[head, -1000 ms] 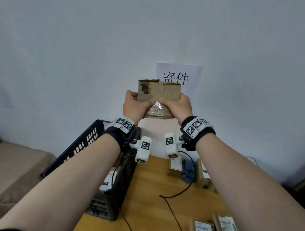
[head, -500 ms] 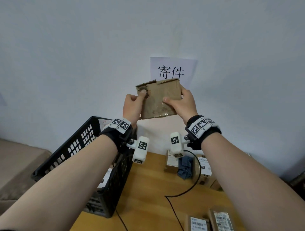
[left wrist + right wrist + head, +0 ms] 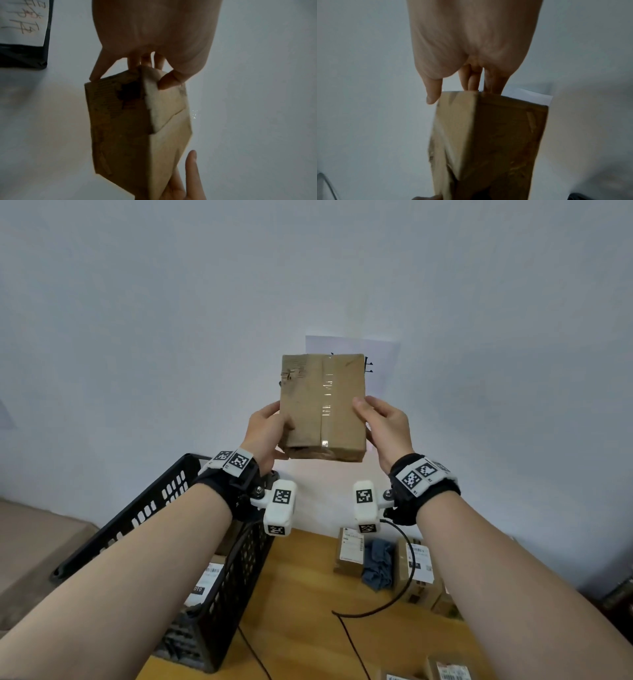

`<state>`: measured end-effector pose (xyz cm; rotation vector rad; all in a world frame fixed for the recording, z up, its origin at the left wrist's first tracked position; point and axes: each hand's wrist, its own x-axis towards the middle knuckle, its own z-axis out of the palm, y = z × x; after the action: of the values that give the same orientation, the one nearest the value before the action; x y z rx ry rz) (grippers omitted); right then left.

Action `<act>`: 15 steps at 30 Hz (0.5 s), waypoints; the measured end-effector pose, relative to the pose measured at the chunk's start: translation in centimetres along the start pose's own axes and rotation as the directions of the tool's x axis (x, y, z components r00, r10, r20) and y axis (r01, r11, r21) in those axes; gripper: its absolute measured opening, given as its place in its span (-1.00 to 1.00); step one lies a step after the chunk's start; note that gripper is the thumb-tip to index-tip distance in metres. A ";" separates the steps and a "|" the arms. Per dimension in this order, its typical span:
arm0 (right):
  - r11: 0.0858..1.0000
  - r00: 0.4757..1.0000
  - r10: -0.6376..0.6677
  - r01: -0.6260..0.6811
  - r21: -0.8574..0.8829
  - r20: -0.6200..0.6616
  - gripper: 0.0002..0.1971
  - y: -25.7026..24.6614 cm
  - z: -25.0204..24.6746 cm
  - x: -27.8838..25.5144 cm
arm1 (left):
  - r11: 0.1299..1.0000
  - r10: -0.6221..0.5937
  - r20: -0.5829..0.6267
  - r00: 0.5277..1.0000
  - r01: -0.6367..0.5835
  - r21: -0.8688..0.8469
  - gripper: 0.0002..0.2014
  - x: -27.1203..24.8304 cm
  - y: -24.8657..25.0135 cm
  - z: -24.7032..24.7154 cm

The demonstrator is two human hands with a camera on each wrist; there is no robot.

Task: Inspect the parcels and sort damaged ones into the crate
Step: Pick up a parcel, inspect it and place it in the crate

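You're holding a brown rectangular cardboard parcel [image 3: 322,405] up in the air in front of the pale wall, above the far edge of the worktop, w/ its broad taped face toward you. Clear tape runs down the middle of that face. The upper left corner is torn & scuffed, corrugation showing; the left wrist view shows a dark ragged hole [image 3: 127,93] in the side near that hand.

Your left hand [image 3: 263,433] grips the parcel's lower left edge: thumb on the front face, fingers curled round the back. Your right hand [image 3: 387,426] grips the right edge the same way, thumb tip on the front, fingers behind. So both grips are closed on the parcel, one per side, approx. level w/ each other.

Behind the parcel a white paper sign [image 3: 380,354] w/ black characters is stuck on the wall, mostly hidden by it.

Below left, a black perforated plastic crate [image 3: 150,518] sits on the light wooden worktop [image 3: 301,594], w/ a white-labelled parcel [image 3: 205,580] inside. Below right, more small brown labelled boxes [image 3: 349,549] stand along the wall w/ a crumpled blue cloth [image 3: 376,563] between them. A black cable [image 3: 376,607] trails from your right wrist unit across the worktop. Two more labelled boxes [image 3: 445,667] lie at the near edge.
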<state>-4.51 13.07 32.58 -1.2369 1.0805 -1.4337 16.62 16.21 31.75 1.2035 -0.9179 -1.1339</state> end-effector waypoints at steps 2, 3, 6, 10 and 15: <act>0.998 0.998 -0.056 0.056 -0.013 -0.025 -0.55 0.4 0.4 -0.2 | 1.000 0.009 0.003 1.000 -0.009 0.002 -0.38 0.1 -0.5 -0.6; 0.996 0.996 -0.087 0.086 -0.019 -0.037 -0.62 0.4 0.7 -0.6 | 1.000 0.007 0.003 1.000 -0.007 -0.009 -0.39 0.1 -0.8 -1.0; 0.959 0.964 -0.260 0.264 -0.103 0.051 -0.83 0.0 2.4 -1.6 | 0.989 -0.070 0.033 0.997 0.073 -0.127 -0.57 -0.3 -1.3 -2.1; 0.860 0.888 -0.379 0.442 -0.256 0.261 -0.83 0.0 5.6 -2.5 | 0.917 -0.204 0.023 0.979 0.199 -0.347 -0.35 0.0 -1.4 -4.9; 0.888 0.963 -0.198 0.256 -0.383 0.185 -0.20 2.1 9.5 -1.8 | 0.928 -0.223 -0.003 0.975 0.212 -0.306 -0.31 1.9 -1.5 -10.3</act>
<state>5.27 13.99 31.28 -1.7858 1.2021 -1.3042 26.69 16.65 28.60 1.0843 -0.5624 -1.3702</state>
